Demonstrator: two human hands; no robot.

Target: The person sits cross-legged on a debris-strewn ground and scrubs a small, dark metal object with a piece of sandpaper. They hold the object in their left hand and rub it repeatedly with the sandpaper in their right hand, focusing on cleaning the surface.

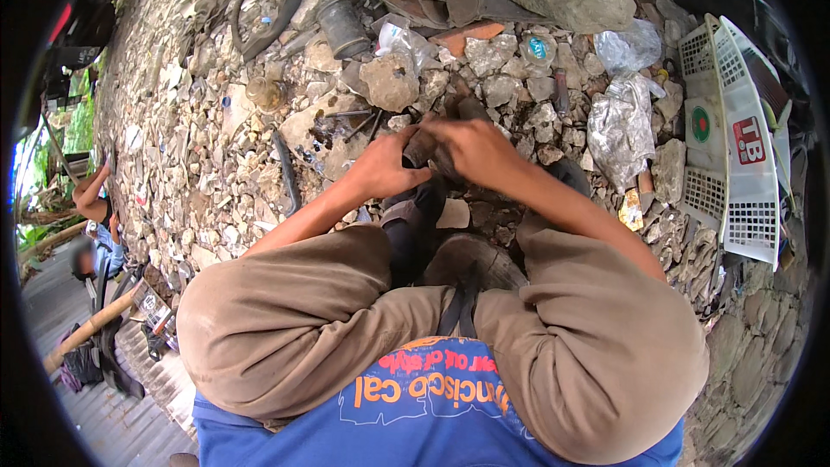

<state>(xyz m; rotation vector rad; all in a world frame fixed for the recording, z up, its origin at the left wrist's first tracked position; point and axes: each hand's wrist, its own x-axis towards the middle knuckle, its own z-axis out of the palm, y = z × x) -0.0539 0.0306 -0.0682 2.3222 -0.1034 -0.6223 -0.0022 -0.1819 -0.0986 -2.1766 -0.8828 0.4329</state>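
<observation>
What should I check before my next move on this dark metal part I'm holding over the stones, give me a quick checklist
1. Both hands on the part: ok. Left hand and right hand close around the dark cylindrical part.
2. Firmness of the grip: cannot tell; the fingers hide the contact.
3. Part clear of the ground: ok, it is held above the stones.
4. Footing: ok, the sandalled foot rests flat below the hands.
5. Loose tools in reach: ok, thin dark rods lie on the stones just beyond the left hand.
6. Condition of the part's far end: cannot tell, the right hand covers it.
</observation>
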